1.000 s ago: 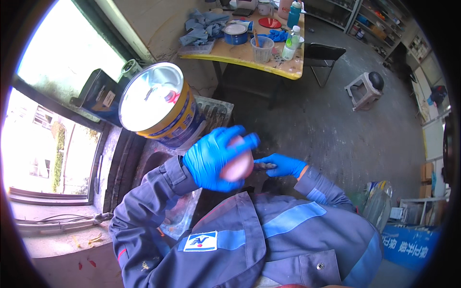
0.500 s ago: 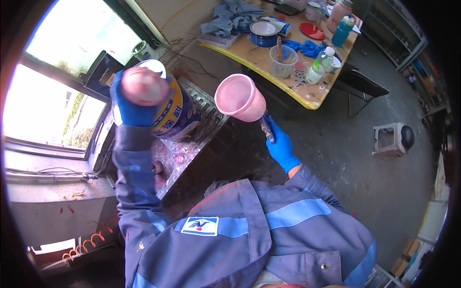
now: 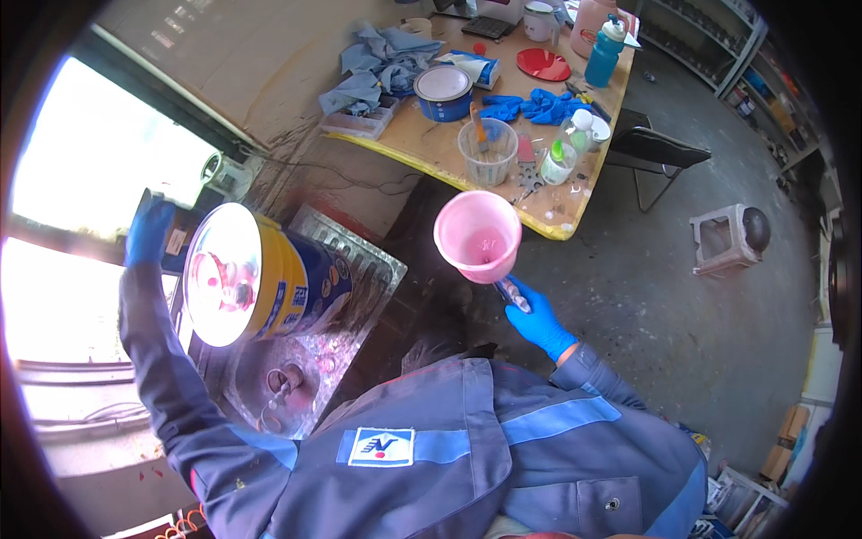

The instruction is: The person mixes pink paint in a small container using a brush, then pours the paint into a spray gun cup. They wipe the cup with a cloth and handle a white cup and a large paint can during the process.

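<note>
My right hand (image 3: 541,323) in a blue glove is closed round the stained handle of a spray gun (image 3: 514,295). Its open pink cup (image 3: 478,235) stands above the handle, with a little pink residue inside. My left hand (image 3: 151,232), also gloved in blue, is stretched out to a dark box (image 3: 178,235) by the window, and its fingers are blurred and partly lost against the box. Between my hands stands a blue and yellow bucket (image 3: 296,286). On its white top (image 3: 235,226) lies a pink-stained round piece (image 3: 215,278).
The bucket stands on a paint-spattered metal stand (image 3: 359,260). Beyond it, a yellow-edged table (image 3: 422,135) holds a clear tub with a brush (image 3: 488,153), a blue tin (image 3: 444,93), bottles and gloves. A chair (image 3: 660,148) and a stool (image 3: 718,242) are to the right.
My left hand has let go of the round pink-stained piece over the bucket and moved left to the dark box. The spray gun and cup appear slightly lower and farther right.
</note>
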{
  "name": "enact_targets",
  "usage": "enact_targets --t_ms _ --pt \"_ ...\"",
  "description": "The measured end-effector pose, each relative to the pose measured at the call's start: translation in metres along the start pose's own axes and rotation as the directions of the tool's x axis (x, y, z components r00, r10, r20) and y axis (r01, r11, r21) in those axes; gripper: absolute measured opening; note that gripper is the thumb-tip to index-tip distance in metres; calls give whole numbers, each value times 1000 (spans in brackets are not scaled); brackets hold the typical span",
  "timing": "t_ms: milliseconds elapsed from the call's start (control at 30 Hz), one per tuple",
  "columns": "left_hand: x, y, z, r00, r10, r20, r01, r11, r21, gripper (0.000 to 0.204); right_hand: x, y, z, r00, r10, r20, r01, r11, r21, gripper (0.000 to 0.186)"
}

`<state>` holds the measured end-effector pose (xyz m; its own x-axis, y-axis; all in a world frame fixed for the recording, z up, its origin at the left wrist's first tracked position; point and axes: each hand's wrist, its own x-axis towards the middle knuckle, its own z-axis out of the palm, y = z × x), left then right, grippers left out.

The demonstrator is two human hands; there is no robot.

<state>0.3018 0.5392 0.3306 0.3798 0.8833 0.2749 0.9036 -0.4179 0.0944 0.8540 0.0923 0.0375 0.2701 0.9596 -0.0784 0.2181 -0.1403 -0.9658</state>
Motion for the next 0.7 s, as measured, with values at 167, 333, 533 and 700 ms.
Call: enact_targets --t_ms 167,333,533,700 --pt "219 236 72 942 324 84 -314 942 -120 45 18 10 -11 985 172 26 -173 985 0 54" --pt "336 379 260 916 399 31 -395 891 223 34 31 7 -17 953 297 -60 -298 954 -20 47" --pt "405 403 372 880 462 -110 -367 808 462 31 12 22 -13 895 409 -180 -387 911 145 28" --pt "476 357 312 866 69 -495 -289 877 -384 23 2 28 -20 841 504 -197 -485 863 140 23"
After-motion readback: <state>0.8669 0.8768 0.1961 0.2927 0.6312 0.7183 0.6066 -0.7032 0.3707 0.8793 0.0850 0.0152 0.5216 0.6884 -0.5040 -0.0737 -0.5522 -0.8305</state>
